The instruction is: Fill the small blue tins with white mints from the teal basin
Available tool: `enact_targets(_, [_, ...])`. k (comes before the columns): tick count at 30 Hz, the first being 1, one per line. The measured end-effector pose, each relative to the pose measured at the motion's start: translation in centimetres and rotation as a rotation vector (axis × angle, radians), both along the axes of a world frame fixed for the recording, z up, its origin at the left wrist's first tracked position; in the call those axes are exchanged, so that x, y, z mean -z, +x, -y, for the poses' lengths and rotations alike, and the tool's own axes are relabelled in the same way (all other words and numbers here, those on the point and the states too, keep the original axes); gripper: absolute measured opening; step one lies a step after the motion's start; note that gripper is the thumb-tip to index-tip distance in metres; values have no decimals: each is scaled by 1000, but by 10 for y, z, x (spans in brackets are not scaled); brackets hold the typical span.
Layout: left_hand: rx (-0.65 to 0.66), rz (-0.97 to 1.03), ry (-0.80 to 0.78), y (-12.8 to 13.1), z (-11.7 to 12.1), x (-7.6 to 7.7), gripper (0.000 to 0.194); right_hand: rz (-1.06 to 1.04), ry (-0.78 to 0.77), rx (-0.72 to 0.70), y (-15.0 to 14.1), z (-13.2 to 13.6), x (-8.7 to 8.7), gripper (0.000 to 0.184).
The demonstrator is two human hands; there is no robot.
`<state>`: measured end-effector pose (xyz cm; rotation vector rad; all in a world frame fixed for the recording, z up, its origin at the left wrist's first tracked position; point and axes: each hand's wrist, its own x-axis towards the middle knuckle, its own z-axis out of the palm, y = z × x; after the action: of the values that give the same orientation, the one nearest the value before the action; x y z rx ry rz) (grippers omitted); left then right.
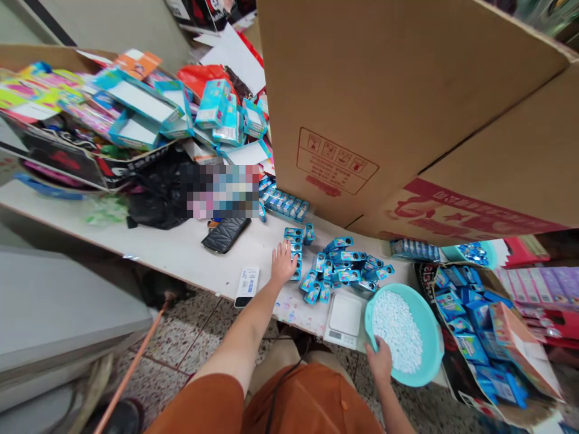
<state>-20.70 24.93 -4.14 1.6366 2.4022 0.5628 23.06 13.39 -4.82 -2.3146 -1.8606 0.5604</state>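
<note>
My left hand (pixel 284 263) lies against a short row of small blue boxes (pixel 295 240), fingers stretched out along its left side. To the right of that row, several more small blue boxes (pixel 342 265) lie in a loose heap. My right hand (pixel 380 361) is closed on the near left rim of a turquoise basin (pixel 432 313). Small white pieces (pixel 398 331) fill much of that basin. A white digital scale (pixel 344 316) sits between the heap and the basin; its pan holds nothing.
A large cardboard carton (pixel 362 90) towers at the back. On the left are a black quilted wallet (pixel 226 234), a phone-like white item (pixel 246 286) and a box piled with packaging (pixel 90 163). At right stands an open carton of blue packs (pixel 474 337). The table edge (pixel 181 274) runs close in front.
</note>
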Motion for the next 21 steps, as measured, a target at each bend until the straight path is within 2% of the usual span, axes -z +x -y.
enact_targets(5, [-17,62,11,0,3,-6,62,-50,64,-59,3,1,-2,58])
enact_targets(8, [-128,102,113,6,27,-8,61,-83,116,-107,4,3,-3,62])
enact_targets(11, [-261,130,137,19,72,-5,58,-117,158,-136,5,5,-4,69])
enact_targets(17, [-272,123,33,53,181,0,49,-202,270,-122,6,5,-9,68])
enact_targets(21, [-348,105,17,62,229,-5,45,-244,393,-146,-2,-3,-20,60])
